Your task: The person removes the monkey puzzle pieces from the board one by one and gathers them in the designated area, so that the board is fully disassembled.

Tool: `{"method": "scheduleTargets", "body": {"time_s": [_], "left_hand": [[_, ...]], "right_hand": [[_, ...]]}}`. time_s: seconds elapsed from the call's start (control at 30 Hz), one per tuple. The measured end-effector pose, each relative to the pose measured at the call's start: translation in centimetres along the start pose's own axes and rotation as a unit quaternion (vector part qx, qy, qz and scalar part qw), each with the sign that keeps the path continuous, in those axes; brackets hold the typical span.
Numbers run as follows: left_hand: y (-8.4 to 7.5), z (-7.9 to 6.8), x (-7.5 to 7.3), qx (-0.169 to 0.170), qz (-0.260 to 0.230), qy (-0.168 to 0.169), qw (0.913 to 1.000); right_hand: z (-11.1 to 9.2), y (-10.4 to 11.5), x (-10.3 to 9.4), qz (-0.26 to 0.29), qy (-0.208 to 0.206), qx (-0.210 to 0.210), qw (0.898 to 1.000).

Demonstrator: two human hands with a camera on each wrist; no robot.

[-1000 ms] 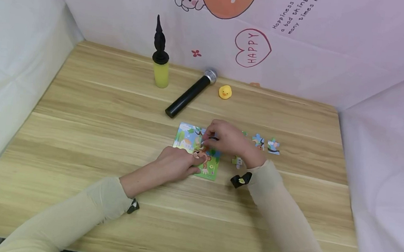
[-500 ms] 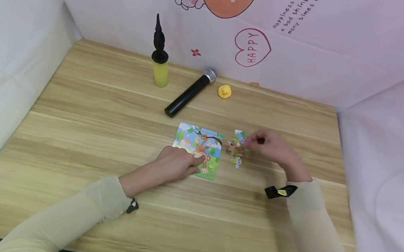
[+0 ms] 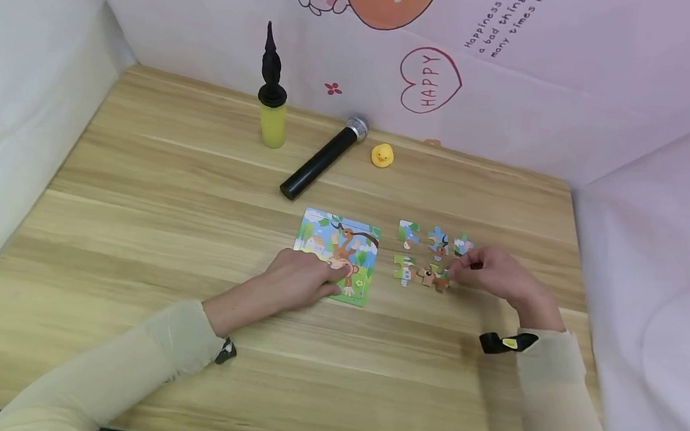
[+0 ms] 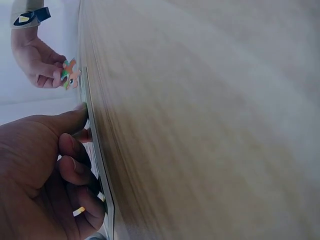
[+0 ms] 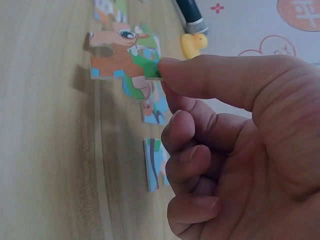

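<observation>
Pale wood-grain tabletop (image 3: 306,376) carries the puzzle board (image 3: 350,243), whose monkey print only the head view shows; the left hand (image 3: 299,278), fingers partly bent, presses it. To its right, the right hand (image 3: 496,276) pinches a puzzle piece (image 5: 117,60) above the tabletop; the right-wrist view reveals its brown, big-eyed face and green patches. This hand and piece sit farther right than before.
</observation>
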State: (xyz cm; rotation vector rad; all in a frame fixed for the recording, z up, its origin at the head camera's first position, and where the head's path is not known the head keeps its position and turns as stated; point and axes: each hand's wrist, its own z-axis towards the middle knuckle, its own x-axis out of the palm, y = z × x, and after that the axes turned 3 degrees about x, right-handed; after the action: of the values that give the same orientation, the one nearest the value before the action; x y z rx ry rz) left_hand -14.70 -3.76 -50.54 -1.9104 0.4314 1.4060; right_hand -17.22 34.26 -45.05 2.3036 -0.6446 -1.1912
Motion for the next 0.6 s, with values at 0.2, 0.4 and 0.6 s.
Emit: {"method": "scheduleTargets", "body": {"time_s": [0.2, 0.4, 0.6], "left_hand": [[-0.1, 0.2, 0.0, -0.001, 0.007, 0.006, 1.0], [-0.2, 0.2, 0.0, -0.002, 0.025, 0.007, 0.9997], [-0.2, 0.2, 0.0, -0.008, 0.026, 0.01, 0.9996]], "right_hand": [[1.3, 0.0, 0.0, -0.05, 0.003, 0.013, 0.999], [1.8, 0.0, -0.2, -0.06, 0.003, 0.022, 0.998], [2.0, 0.2, -0.2, -0.06, 0.001, 0.025, 0.998]]}}
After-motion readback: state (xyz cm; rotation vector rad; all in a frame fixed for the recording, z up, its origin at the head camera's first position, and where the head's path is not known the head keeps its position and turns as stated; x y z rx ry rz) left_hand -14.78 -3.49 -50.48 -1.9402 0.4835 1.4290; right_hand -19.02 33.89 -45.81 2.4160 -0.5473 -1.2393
